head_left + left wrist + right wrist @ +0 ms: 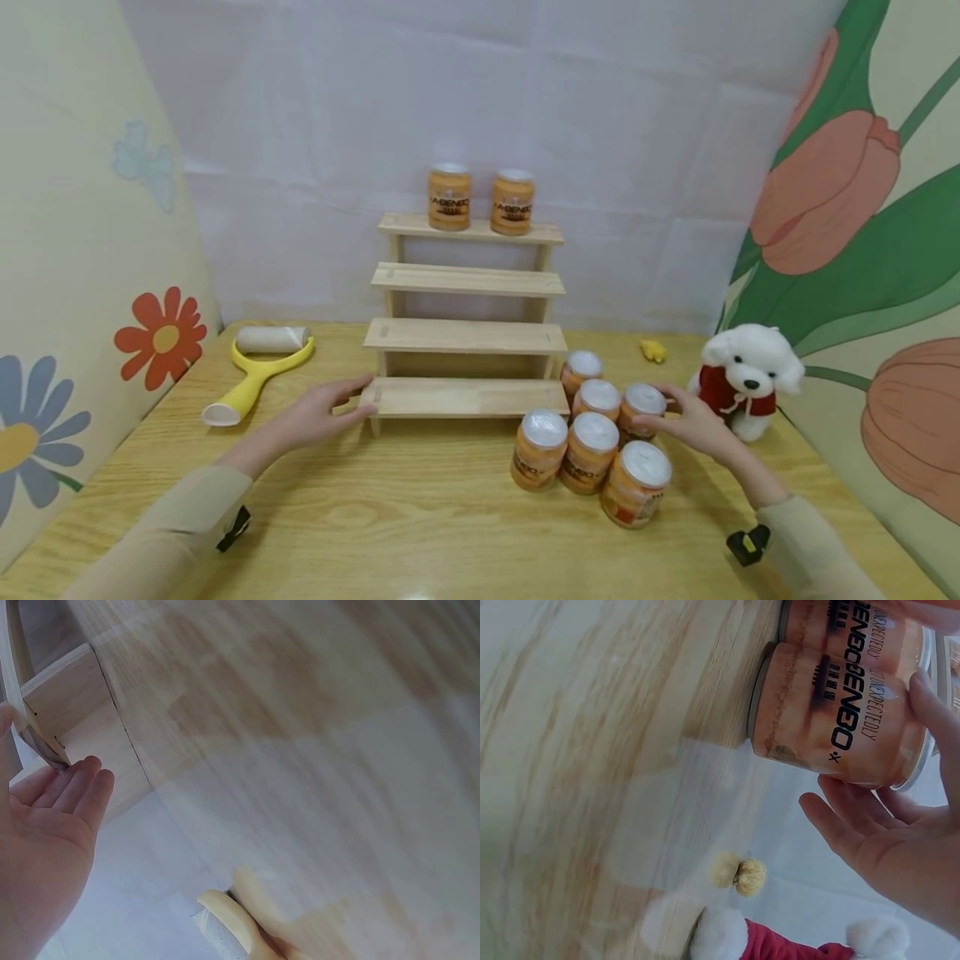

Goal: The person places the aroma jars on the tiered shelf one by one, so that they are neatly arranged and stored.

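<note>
A stepped wooden shelf [465,336] stands mid-table. On its top step stand two orange cans, a left one [449,200] and a right one [512,204]. My left hand [318,414] is at the left end of the lowest step, its fairly straight fingers touching the board's end in the left wrist view. My right hand [697,425] has thumb and fingers around a lidded orange can [840,712], at the right of a cluster. Several similar cans [587,454] stand close beside it on the table, right of the shelf. Its far side is hidden.
A yellow-handled lint roller [255,379] lies at the left back of the table. Right of the cans sits a white plush dog [750,367] in a red top. A small yellow object [652,350] lies behind the cans. White cloth [300,167] hangs behind the table.
</note>
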Available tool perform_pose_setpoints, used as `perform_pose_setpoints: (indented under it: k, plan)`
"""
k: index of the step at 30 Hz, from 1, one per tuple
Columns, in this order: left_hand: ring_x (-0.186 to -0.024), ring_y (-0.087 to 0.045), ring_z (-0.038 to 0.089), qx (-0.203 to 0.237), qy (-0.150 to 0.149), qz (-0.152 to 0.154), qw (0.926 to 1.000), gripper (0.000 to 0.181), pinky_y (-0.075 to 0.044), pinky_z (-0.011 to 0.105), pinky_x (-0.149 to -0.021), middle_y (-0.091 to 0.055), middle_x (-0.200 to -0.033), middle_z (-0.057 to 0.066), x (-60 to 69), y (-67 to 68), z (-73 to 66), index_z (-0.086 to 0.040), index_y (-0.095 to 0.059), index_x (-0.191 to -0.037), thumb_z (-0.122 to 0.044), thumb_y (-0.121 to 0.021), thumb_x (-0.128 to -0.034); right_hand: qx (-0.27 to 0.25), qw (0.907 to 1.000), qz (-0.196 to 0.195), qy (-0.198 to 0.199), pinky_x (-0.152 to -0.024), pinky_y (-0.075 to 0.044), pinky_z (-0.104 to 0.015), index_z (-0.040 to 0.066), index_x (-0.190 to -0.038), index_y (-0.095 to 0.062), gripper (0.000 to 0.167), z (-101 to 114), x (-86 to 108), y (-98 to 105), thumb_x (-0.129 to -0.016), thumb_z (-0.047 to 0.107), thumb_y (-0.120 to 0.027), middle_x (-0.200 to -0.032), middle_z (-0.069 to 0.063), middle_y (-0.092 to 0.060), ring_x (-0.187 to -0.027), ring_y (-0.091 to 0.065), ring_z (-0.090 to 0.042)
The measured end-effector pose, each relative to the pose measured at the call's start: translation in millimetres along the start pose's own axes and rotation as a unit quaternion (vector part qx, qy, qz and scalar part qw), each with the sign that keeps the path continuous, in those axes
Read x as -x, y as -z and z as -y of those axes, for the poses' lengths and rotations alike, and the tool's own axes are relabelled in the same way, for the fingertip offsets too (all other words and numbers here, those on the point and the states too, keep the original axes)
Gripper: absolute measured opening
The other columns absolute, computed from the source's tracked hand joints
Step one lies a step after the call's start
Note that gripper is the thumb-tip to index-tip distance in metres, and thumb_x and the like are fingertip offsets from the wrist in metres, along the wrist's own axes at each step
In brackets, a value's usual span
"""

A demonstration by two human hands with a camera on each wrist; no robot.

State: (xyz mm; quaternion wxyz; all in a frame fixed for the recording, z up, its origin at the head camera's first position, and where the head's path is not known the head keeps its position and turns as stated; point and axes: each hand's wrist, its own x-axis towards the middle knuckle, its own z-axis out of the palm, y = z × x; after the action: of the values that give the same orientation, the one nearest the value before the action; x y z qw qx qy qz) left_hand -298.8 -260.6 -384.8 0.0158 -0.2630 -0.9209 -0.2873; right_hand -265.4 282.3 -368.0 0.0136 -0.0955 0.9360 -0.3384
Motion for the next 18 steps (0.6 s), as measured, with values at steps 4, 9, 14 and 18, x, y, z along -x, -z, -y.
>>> perform_pose_setpoints:
  k: [4,9,14,18]
  plan:
    - [-0.119,-0.051,0.044,-0.003,-0.002,-0.003,1.0000,0.066,-0.046,0.051,-0.097,-0.043,-0.140,0.026,-0.1,0.0,-0.5,0.006,-0.038,-0.140,-0.039,-0.054,-0.0947,0.002,0.9999,-0.012,0.001,-0.087,-0.052,-0.048,0.003,-0.138,-0.041,0.072,0.2,-0.8,-0.5,-0.085,0.045,-0.066,-0.132,-0.024,-0.051,-0.120,-0.049,-0.043]
    - [-0.118,-0.052,0.043,-0.008,-0.010,-0.010,0.9999,0.064,-0.047,0.050,-0.096,-0.045,-0.138,0.027,-1.2,-0.7,0.3,0.007,-0.040,-0.138,-0.036,-0.056,-0.0945,0.011,0.9996,-0.024,-0.002,-0.084,-0.054,-0.045,0.002,-0.136,-0.044,0.072,2.7,-0.9,-0.1,-0.084,0.046,-0.067,-0.130,-0.024,-0.053,-0.117,-0.052,-0.042]
    - [-0.119,-0.051,0.043,-0.007,-0.011,-0.008,0.9999,0.064,-0.047,0.050,-0.097,-0.045,-0.138,0.027,-1.4,-1.9,2.0,0.007,-0.040,-0.139,-0.037,-0.055,-0.0947,0.017,0.9993,-0.034,-0.002,-0.079,-0.055,-0.041,0.002,-0.133,-0.048,0.070,5.3,0.5,2.2,-0.083,0.046,-0.068,-0.126,-0.023,-0.056,-0.112,-0.056,-0.039]
    - [-0.121,-0.049,0.042,-0.005,-0.007,-0.003,1.0000,0.065,-0.046,0.051,-0.098,-0.043,-0.139,0.027,-0.6,-0.7,1.4,0.006,-0.039,-0.140,-0.039,-0.054,-0.0948,0.016,0.9989,-0.043,-0.005,-0.077,-0.055,-0.039,0.001,-0.132,-0.049,0.070,6.1,2.3,6.7,-0.082,0.045,-0.069,-0.125,-0.022,-0.056,-0.110,-0.057,-0.038]
